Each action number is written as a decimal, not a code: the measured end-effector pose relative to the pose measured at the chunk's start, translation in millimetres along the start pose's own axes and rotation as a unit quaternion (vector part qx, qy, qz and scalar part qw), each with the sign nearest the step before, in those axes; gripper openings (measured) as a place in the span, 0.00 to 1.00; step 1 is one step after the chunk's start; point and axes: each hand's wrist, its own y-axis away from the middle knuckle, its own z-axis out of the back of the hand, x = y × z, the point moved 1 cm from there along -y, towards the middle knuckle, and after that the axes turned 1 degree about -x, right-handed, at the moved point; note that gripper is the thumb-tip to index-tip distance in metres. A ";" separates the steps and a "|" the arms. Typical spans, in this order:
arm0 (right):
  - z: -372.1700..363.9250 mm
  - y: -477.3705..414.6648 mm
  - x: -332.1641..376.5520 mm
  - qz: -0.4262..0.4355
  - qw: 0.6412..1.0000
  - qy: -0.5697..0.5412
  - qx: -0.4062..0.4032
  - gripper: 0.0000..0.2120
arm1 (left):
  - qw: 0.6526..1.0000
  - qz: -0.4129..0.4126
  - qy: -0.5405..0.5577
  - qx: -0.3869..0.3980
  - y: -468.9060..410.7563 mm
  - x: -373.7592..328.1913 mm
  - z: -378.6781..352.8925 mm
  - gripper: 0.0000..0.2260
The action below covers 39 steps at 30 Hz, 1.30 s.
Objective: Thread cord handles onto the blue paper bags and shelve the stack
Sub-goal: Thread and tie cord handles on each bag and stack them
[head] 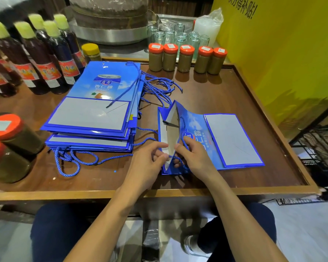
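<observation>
Step in hand: judging by the pose, a cord [183, 129] is being threaded through a hole near the mouth of one blue paper bag [197, 127].
Left hand [150, 161]: fingers [162, 156] drawn together, thumb and forefinger pinching the near corner of the bag's lower wall and holding the mouth apart.
Right hand [197, 157]: fingers [180, 147] curled and clamped on the bag's upper wall, thumb on top, other fingers tucked underneath. The cord loops just beyond the thumb; whether it is pinched too, I cannot tell.
Where the bag is: flat on the counter [263, 178], its open mouth between the two sets of fingers, its grey base away beyond the right hand.
Doing it well: keep the mouth propped open so the hole stays reachable, feed the cord's stiff tip straight through, then pull it snug without creasing the glossy paper.
Stack [91, 114]: finished bags, well off from the left fingers.
Spare cords [159, 86]: a loose tangle beyond both hands.
</observation>
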 end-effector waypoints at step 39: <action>25.1 -25.3 55.9 -0.054 0.962 -0.269 0.003 0.15 | 0.985 0.148 0.086 0.025 -10.5 10.1 4.9 0.05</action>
